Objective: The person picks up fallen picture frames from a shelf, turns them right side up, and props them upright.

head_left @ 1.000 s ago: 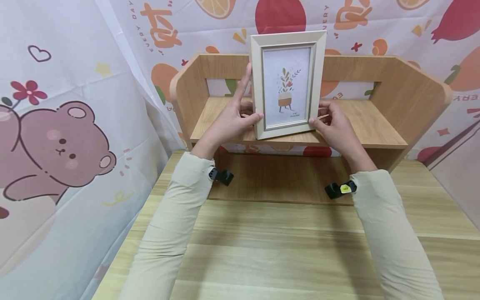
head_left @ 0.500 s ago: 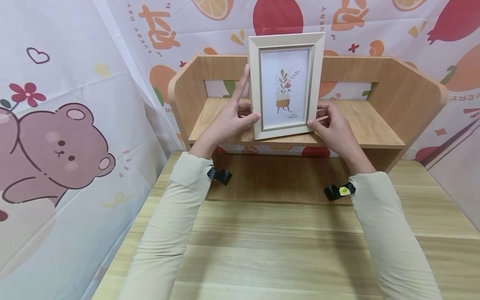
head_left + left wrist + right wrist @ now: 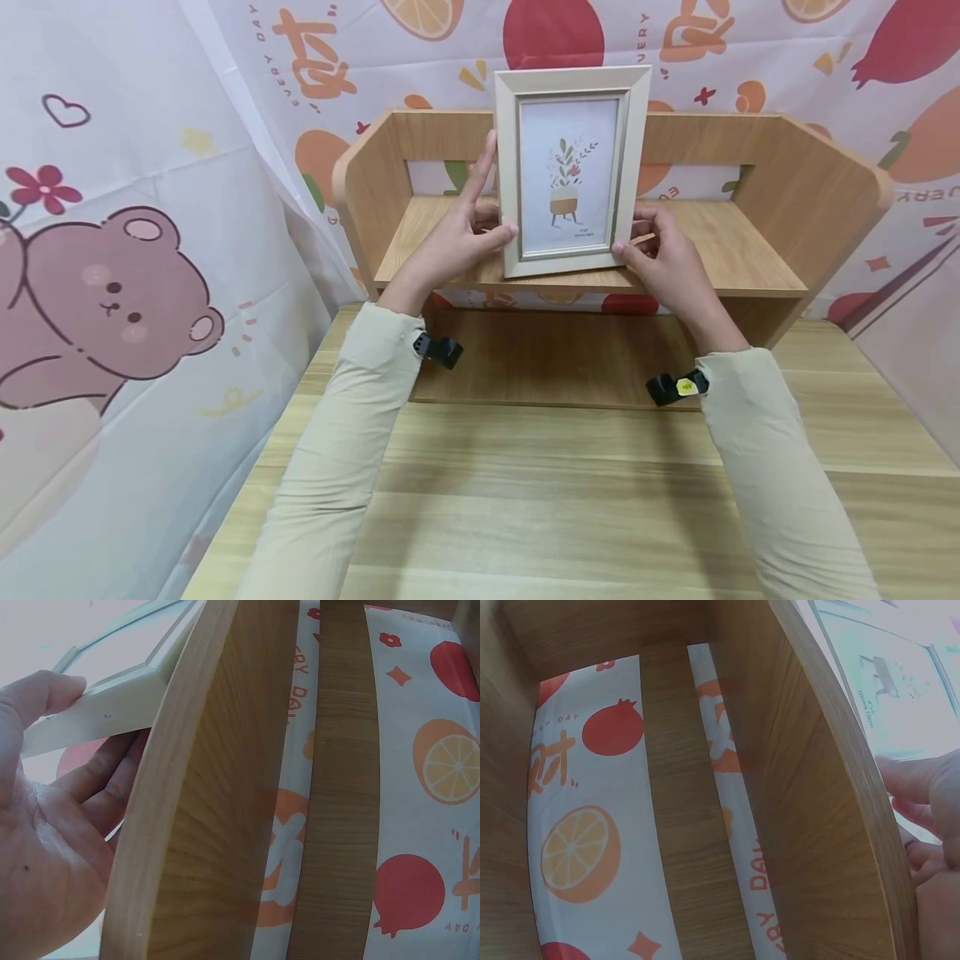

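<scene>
A cream picture frame point(image 3: 572, 175) with a potted-plant print stands on the upper board of a light wooden desk shelf point(image 3: 750, 246), leaning back slightly. My left hand point(image 3: 453, 237) grips its lower left side, thumb on the front border and index finger pointing up along the edge. In the left wrist view, other fingers of the left hand point(image 3: 52, 840) reach under or behind the frame point(image 3: 105, 712). At the lower right corner, my right hand point(image 3: 670, 258) pinches the frame, thumb in front. The shelf board partly hides the right hand point(image 3: 937, 825) in the right wrist view.
The shelf's side panels point(image 3: 832, 192) rise at both ends, and a lower compartment point(image 3: 555, 354) lies beneath the board. A wooden table point(image 3: 525, 500) extends in front. Fruit-patterned cloth point(image 3: 450, 79) hangs behind, and a bear-print curtain point(image 3: 127, 292) hangs at left.
The head view has shifted slightly, so the scene sits a little further left. Both hands keep their hold, and the picture frame stays at about the same spot on the shelf.
</scene>
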